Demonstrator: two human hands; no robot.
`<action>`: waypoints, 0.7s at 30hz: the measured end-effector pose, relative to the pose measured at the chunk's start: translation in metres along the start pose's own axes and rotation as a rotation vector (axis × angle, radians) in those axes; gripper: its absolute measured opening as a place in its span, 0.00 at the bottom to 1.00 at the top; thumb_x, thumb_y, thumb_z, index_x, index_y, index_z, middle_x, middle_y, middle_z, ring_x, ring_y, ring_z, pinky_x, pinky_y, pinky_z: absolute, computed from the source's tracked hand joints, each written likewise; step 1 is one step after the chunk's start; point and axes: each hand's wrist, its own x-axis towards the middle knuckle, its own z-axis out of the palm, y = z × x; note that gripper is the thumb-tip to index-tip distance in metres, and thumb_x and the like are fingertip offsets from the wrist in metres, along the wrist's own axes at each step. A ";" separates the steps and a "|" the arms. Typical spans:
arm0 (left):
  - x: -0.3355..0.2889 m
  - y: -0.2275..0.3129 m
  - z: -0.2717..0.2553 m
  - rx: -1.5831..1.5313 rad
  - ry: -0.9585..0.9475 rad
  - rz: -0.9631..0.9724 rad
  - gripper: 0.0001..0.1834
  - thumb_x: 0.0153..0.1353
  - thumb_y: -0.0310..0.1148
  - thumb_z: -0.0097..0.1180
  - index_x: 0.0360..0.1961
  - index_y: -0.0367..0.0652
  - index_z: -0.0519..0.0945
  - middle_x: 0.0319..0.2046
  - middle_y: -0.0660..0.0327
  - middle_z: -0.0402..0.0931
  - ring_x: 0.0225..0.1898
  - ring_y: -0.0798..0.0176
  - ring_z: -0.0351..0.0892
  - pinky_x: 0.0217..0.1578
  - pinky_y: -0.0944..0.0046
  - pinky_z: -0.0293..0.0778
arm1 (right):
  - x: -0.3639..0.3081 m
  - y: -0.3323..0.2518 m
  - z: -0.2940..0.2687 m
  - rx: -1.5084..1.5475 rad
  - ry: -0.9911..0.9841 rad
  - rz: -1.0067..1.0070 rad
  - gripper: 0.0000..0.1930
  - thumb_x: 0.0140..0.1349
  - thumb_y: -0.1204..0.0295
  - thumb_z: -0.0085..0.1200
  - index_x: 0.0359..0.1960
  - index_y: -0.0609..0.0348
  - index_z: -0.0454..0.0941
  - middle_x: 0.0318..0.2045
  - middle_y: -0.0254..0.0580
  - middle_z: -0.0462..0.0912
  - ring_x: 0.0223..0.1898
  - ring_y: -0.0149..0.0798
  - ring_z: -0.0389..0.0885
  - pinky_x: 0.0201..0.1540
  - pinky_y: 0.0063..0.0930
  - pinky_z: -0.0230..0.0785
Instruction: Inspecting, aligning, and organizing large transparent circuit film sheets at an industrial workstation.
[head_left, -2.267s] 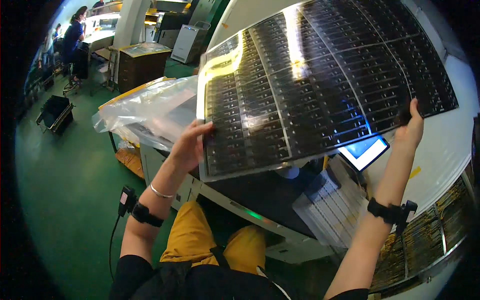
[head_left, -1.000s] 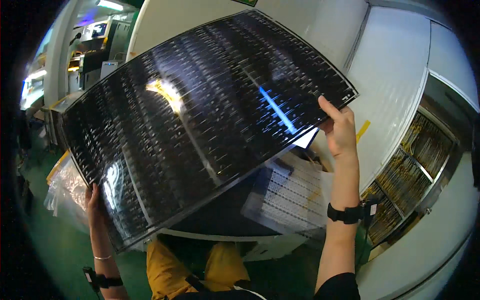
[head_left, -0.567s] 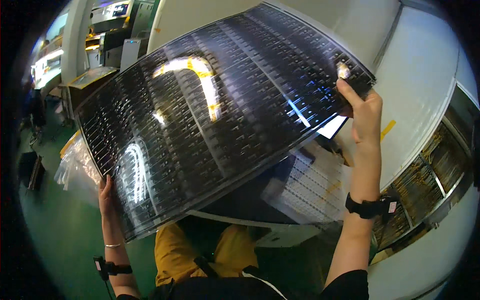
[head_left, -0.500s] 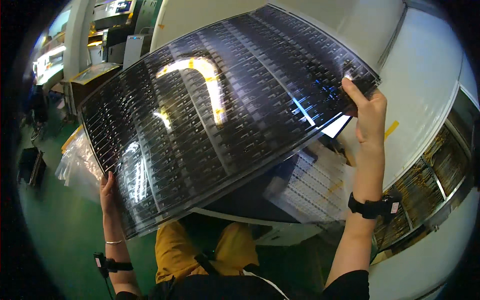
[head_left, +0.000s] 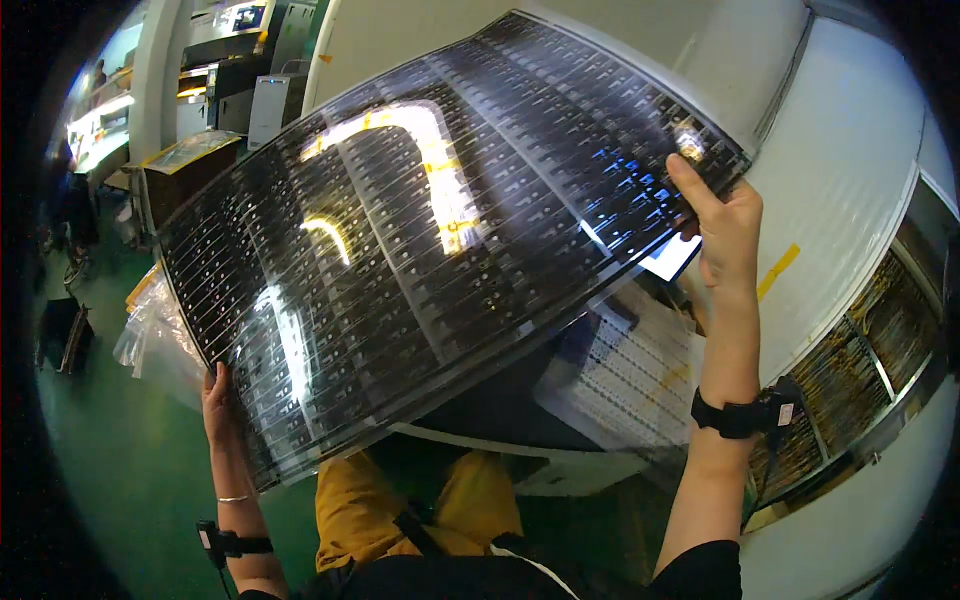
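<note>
A large, flexible dark film sheet (head_left: pixel 400 270) with rows of fine printed patterns is held up in front of me, tilted so its right end is higher. Bright lamp reflections bend across its glossy surface. My right hand (head_left: pixel 725 220) pinches its right edge, thumb on top and fingers beneath. At the lower left edge, my left hand (head_left: pixel 216 395) grips the sheet, its fingers mostly hidden behind it. Under the sheet, a pale translucent sheet (head_left: pixel 630 370) with rows of small marks lies on a dark tabletop (head_left: pixel 490 395).
Clear plastic bags (head_left: pixel 160 325) lie at the left beside a brown box (head_left: pixel 195 175). A bright white screen (head_left: pixel 670 257) shows partly under the sheet near my right hand. A white wall (head_left: pixel 840 180) rises at the right, above a framed opening (head_left: pixel 850 350).
The film sheet has shifted slightly and its bend has changed, so the reflections on it have moved. My right hand has moved a little left, my left hand slightly down.
</note>
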 end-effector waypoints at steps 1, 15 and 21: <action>-0.004 0.005 -0.007 0.025 -0.002 0.018 0.13 0.62 0.30 0.46 0.46 0.39 0.71 0.42 0.61 0.74 0.42 0.66 0.73 0.46 0.67 0.68 | 0.000 0.001 0.005 0.011 -0.004 -0.001 0.07 0.50 0.69 0.61 0.28 0.58 0.78 0.19 0.29 0.76 0.11 0.20 0.67 0.09 0.14 0.56; -0.107 0.076 0.020 0.189 0.479 0.215 0.11 0.58 0.32 0.50 0.41 0.38 0.73 0.34 0.61 0.76 0.34 0.63 0.75 0.38 0.63 0.72 | -0.140 0.029 0.097 0.143 -1.139 0.075 0.29 0.51 0.70 0.60 0.55 0.63 0.62 0.45 0.47 0.74 0.46 0.37 0.73 0.45 0.29 0.68; -0.141 0.005 0.097 0.166 0.302 -0.158 0.12 0.61 0.32 0.45 0.37 0.32 0.72 0.30 0.52 0.76 0.27 0.55 0.80 0.27 0.62 0.80 | -0.326 0.095 0.122 0.443 -1.800 0.659 0.30 0.59 0.63 0.51 0.58 0.66 0.56 0.44 0.46 0.76 0.44 0.35 0.75 0.46 0.30 0.68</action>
